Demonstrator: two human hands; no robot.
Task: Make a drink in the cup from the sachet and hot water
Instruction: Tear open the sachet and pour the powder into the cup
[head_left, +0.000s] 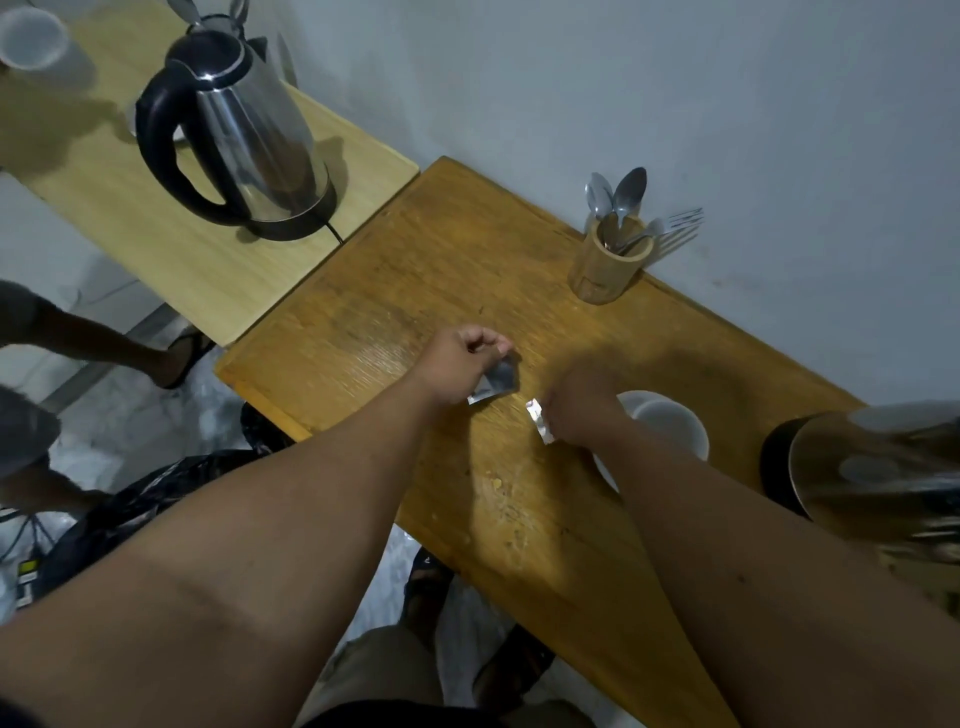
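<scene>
Two shiny pieces of one sachet show: the big piece (496, 380) and a thin torn strip (537, 420). The left hand (457, 366) has its fingers curled shut, pinching the big piece, which hangs just under the fingers. The right hand (579, 408) is blurry, with fingers closed on the strip. One white cup (670, 423) sits right behind the right hand on the brown table (452, 260). Farther from the fingers stand one wooden holder (605, 270) with spoons and forks, and two kettles: one (239, 135) far left, one (878, 473) blurry at right.
</scene>
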